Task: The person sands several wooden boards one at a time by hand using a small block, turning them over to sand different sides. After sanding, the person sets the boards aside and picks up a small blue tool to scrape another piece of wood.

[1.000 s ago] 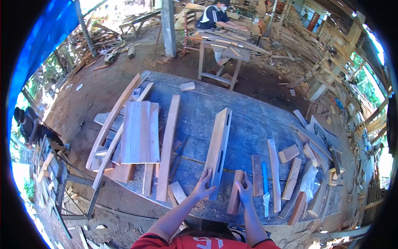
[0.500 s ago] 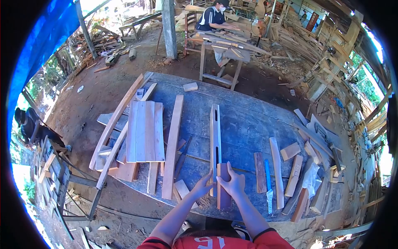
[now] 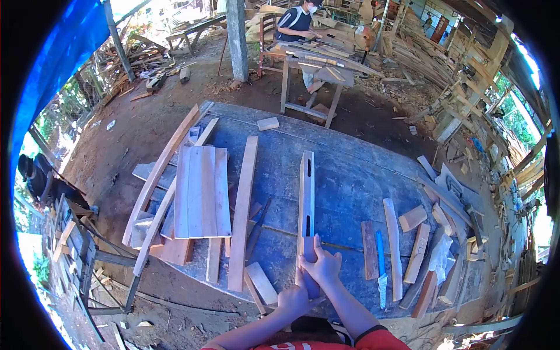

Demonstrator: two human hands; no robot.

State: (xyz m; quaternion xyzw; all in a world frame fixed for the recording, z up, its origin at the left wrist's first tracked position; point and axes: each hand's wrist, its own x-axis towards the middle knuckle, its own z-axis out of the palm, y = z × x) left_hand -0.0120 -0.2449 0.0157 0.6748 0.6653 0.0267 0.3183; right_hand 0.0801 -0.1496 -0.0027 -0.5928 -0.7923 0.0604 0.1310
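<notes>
A pale wooden rail (image 3: 306, 195) with two long slots lies lengthwise on the blue table. A dark reddish-brown wooden block (image 3: 308, 249) sits at its near end, overlapping it in this view. My right hand (image 3: 324, 265) is wrapped over the block's right side, thumb and fingers pressed on it. My left hand (image 3: 294, 300) is curled at the block's near end, one finger pointing up along its left edge; its underside is hidden. Left of the rail lies a long wooden strip (image 3: 242, 216), with a short pale block (image 3: 261, 283) near its lower end.
Joined boards (image 3: 202, 192) and curved strips (image 3: 160, 175) cover the table's left side. Toward the right are a brown block (image 3: 370, 249), a blue-handled tool (image 3: 381, 262) and several wood offcuts (image 3: 417, 254). A person (image 3: 296, 24) works at a farther bench (image 3: 326, 73).
The block has shifted from the rail's right side onto its near end. My left hand has slid down from the rail's left side to the block's near end; the right hand stays on the block.
</notes>
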